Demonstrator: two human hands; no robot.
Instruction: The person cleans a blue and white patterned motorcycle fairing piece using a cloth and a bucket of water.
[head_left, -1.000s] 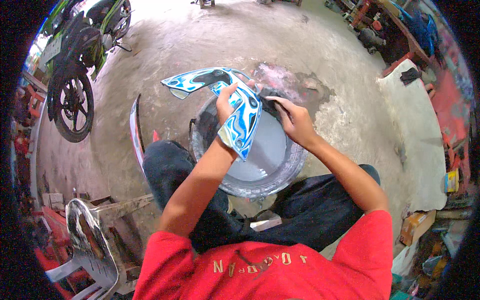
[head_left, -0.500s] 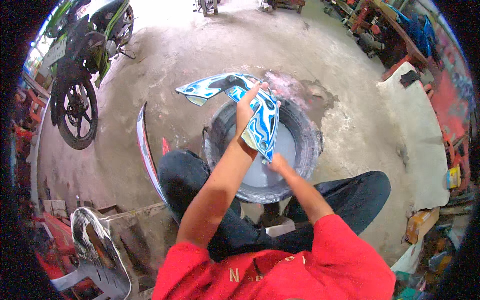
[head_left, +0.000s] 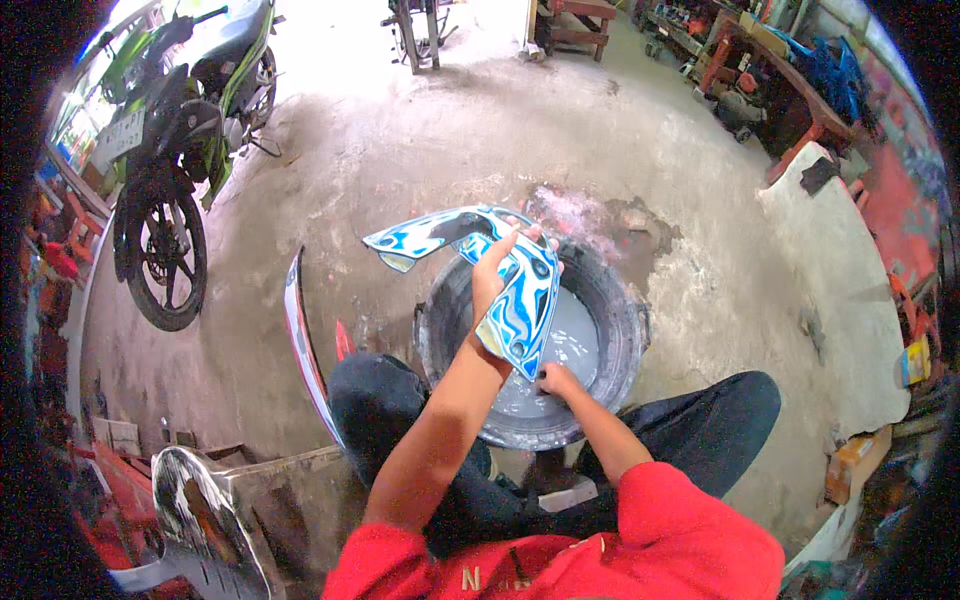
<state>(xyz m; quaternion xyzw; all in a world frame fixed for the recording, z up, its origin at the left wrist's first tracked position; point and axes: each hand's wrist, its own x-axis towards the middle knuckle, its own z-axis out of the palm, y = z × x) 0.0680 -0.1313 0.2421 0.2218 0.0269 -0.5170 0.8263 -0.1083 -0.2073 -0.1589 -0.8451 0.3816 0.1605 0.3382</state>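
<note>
Above the basin (head_left: 620, 330), blue-white fairing panel (head_left: 520, 300) in left hand (head_left: 492, 280).

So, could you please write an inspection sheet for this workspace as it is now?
Surface: rough grey concrete floor, stained near the tub.
Job's things: blue-white-black patterned plastic fairing panel; round black tub made from a tyre, holding grey water.
Clutter: long red-white panel standing on edge at left; shiny chrome part.
Grips: left hand holds the fairing over the tub; right hand reaches into the water.
Cables: nothing seen.
Surroundings: green-black motorcycle, wooden benches.
</note>
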